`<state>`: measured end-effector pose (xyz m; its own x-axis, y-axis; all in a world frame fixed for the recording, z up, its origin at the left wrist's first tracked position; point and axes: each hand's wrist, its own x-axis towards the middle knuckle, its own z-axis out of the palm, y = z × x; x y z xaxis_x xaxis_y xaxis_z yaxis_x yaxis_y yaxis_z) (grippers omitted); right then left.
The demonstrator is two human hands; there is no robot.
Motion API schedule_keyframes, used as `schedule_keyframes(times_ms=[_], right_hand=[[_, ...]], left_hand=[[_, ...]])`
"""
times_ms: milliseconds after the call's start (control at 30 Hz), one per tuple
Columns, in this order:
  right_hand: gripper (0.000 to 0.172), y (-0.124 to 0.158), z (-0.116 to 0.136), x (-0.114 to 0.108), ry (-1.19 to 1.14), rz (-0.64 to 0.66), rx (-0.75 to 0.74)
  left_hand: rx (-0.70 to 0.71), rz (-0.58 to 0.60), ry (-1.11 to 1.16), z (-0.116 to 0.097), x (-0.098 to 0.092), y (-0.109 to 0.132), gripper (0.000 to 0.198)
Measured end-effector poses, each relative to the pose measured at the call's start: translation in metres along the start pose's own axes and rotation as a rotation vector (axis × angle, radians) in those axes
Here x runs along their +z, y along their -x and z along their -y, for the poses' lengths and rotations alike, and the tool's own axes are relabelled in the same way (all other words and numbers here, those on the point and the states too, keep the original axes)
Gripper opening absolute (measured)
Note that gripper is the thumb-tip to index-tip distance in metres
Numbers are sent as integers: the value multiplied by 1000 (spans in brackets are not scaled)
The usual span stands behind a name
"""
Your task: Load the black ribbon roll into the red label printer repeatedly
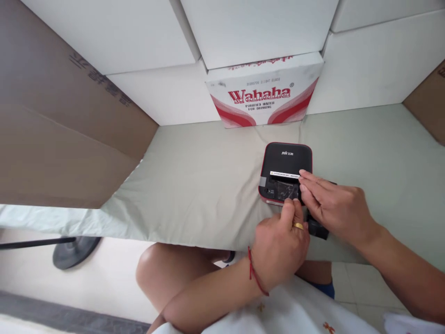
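Observation:
A small black device with a red rim (285, 157) lies on the pale green tablecloth (208, 185). A white label strip runs across its top, and a clear film piece sits over its near end. My left hand (280, 250), with a gold ring and a red wrist string, is closed in a pinch at the device's near edge, on the film as far as I can tell. My right hand (333, 206) rests on the device's right side, fingers together and pointing at the label. A black object (318, 228) lies under my right hand, partly hidden.
A white and red Wahaha water carton (266, 90) stands behind the device, among plain white boxes (243, 28). Brown cardboard (52, 130) walls the left side, and more shows at the far right. A dark round stand base (74, 250) sits on the floor at left.

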<state>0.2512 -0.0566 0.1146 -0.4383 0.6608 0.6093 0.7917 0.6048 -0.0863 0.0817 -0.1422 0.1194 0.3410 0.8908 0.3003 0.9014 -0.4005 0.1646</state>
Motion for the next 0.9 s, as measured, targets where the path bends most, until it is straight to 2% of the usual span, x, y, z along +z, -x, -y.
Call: schedule_keyframes(times_ms=[133, 200, 267, 333, 433, 500, 533, 600, 633, 700, 767, 900], right_hand=[[22, -1, -2, -6, -186, 12, 59], [25, 5, 1, -12, -290, 34, 29], [34, 14, 6, -17, -367, 59, -43], [42, 25, 12, -19, -404, 95, -92], [49, 41, 19, -16, -417, 106, -74], [52, 48, 23, -12, -409, 88, -50], [53, 50, 25, -10, -400, 73, -40], [53, 53, 29, -7, -393, 52, -23], [53, 54, 30, -6, -396, 46, -15], [54, 55, 32, -5, -415, 37, -3], [56, 57, 33, -3, -431, 34, 3], [56, 62, 31, -2, -403, 16, 17]], left_hand=[[1, -10, -13, 0, -1, 1, 50], [5, -19, 38, 0, -3, 3, 48], [9, -65, 181, 3, -8, 4, 37], [-22, -177, 386, 13, -12, 4, 22], [-220, -407, 597, 41, -10, -7, 17], [-420, -483, 685, 66, -1, -20, 15], [-508, -482, 786, 80, 6, -27, 19], [-652, -351, 1158, 103, 22, -40, 34], [-658, -242, 1359, 112, 30, -45, 41], [-623, -121, 1614, 125, 44, -51, 50], [-576, -88, 1726, 131, 53, -54, 57], [-519, -66, 1741, 136, 61, -57, 80]])
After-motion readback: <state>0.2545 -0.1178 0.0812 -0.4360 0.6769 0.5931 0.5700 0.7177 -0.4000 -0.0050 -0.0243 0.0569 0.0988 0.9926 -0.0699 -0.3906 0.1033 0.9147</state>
